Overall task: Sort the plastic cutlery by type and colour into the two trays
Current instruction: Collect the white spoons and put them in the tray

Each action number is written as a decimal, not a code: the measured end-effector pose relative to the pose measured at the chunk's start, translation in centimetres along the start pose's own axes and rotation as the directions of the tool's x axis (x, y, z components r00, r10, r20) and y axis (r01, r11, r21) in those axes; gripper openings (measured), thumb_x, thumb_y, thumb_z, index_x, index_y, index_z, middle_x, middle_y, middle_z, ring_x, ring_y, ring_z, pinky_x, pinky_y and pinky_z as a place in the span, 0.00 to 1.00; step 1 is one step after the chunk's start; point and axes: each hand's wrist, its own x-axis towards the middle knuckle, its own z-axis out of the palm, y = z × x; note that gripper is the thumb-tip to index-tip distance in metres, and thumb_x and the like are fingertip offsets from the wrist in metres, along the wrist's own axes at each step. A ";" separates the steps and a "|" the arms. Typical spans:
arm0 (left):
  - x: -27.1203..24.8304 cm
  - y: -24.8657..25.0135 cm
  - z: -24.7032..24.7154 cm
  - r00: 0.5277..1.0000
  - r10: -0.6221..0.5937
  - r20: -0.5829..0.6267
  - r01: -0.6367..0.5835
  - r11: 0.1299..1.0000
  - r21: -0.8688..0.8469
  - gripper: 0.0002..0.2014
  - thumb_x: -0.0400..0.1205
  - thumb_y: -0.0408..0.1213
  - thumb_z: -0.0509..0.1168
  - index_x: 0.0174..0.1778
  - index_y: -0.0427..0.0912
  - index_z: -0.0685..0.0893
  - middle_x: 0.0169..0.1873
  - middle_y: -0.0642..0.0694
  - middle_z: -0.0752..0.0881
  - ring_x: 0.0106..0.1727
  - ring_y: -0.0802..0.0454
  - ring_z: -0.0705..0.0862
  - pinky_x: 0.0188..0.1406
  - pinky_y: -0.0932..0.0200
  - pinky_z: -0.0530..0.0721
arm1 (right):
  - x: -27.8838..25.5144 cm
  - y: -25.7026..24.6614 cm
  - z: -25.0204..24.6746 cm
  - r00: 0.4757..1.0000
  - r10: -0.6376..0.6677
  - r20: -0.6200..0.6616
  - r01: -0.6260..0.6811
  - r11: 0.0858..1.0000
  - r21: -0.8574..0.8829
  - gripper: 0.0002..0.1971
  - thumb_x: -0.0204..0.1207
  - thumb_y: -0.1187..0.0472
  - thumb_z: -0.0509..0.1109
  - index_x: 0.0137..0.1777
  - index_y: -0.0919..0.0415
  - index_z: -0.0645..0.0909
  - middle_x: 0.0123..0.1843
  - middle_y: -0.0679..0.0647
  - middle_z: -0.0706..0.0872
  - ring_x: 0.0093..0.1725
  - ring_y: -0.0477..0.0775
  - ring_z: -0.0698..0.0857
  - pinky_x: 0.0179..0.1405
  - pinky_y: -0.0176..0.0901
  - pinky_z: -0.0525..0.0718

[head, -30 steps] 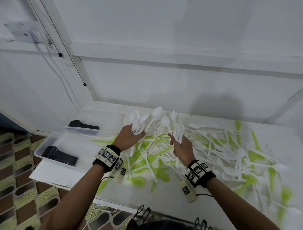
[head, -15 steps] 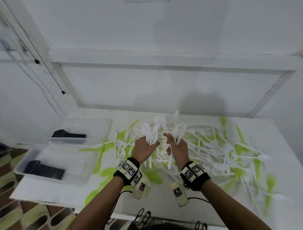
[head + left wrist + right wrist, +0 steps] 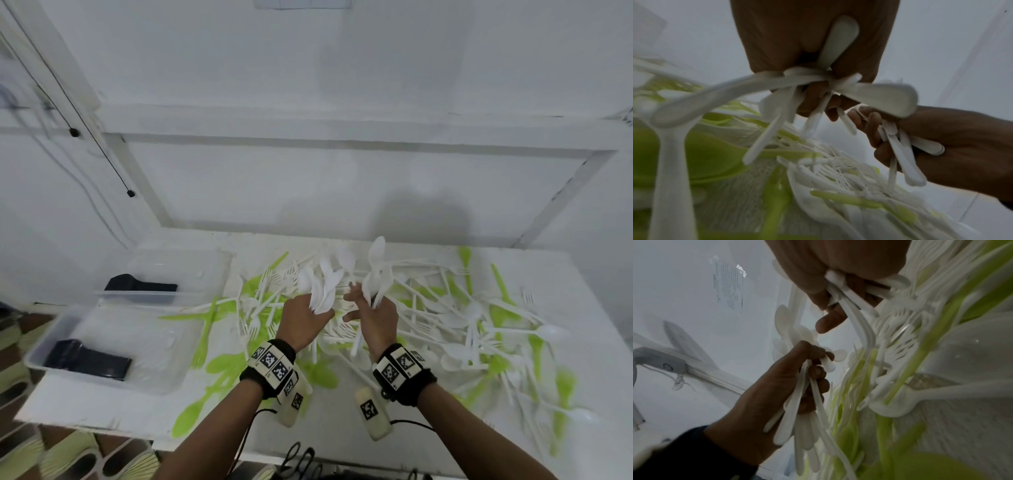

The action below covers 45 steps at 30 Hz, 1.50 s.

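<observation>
Two hands, the left hand (image 3: 301, 323) and the right hand (image 3: 375, 317), each grip one bunch of white spoons, two clear trays (image 3: 113, 349) sit at left holding one black object (image 3: 89, 359) apiece, and the loose cutlery at centre and right is too tangled to count.

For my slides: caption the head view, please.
Both hands, left and right, grip bunches of white spoons above mixed cutlery beside two trays.

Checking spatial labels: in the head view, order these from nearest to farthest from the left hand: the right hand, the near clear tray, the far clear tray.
From the left hand:
1. right hand, just beside it.
2. near clear tray, left, at the table's front.
3. far clear tray, left, toward the wall.
</observation>
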 end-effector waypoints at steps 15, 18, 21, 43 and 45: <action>0.3 0.3 -1.0 0.976 0.090 0.198 -0.106 0.992 0.072 0.21 0.83 0.50 0.70 0.31 0.37 0.82 0.29 0.40 0.86 0.29 0.55 0.79 0.29 0.56 0.71 | -0.6 1.6 0.6 0.990 0.036 0.137 -0.014 0.988 -0.156 0.09 0.76 0.62 0.77 0.42 0.70 0.87 0.36 0.63 0.92 0.31 0.61 0.92 0.39 0.47 0.87; -0.2 0.3 -0.9 0.973 0.049 0.227 -0.052 0.999 0.005 0.19 0.82 0.54 0.70 0.36 0.41 0.86 0.32 0.48 0.89 0.35 0.51 0.87 0.33 0.50 0.80 | -0.3 1.5 0.4 0.996 0.023 0.088 -0.004 0.979 -0.203 0.10 0.75 0.62 0.78 0.38 0.70 0.87 0.31 0.61 0.91 0.29 0.56 0.91 0.34 0.41 0.85; -1.1 0.9 -0.8 0.968 0.055 0.246 -0.048 0.998 -0.035 0.15 0.85 0.47 0.71 0.33 0.48 0.83 0.23 0.64 0.82 0.26 0.67 0.78 0.29 0.68 0.71 | 0.4 1.9 -0.1 0.999 0.035 0.025 -0.029 0.978 -0.209 0.11 0.75 0.58 0.79 0.39 0.67 0.88 0.30 0.59 0.90 0.29 0.54 0.89 0.36 0.42 0.82; 2.8 0.5 -3.3 0.918 -0.392 -0.064 0.262 0.717 -0.646 0.23 0.70 0.48 0.83 0.50 0.34 0.87 0.30 0.48 0.86 0.33 0.50 0.85 0.38 0.55 0.84 | 0.0 3.1 0.2 0.978 -0.068 0.195 0.130 0.936 -0.327 0.24 0.73 0.47 0.79 0.40 0.73 0.85 0.32 0.63 0.87 0.28 0.49 0.79 0.31 0.43 0.78; 3.0 0.4 -3.6 0.899 -0.419 -0.126 0.237 0.708 -0.665 0.32 0.65 0.53 0.84 0.54 0.32 0.87 0.31 0.48 0.87 0.36 0.48 0.87 0.44 0.52 0.87 | 0.4 3.4 -0.1 0.986 -0.104 0.129 0.146 0.913 -0.381 0.30 0.69 0.39 0.75 0.36 0.72 0.80 0.31 0.63 0.84 0.30 0.59 0.81 0.34 0.52 0.79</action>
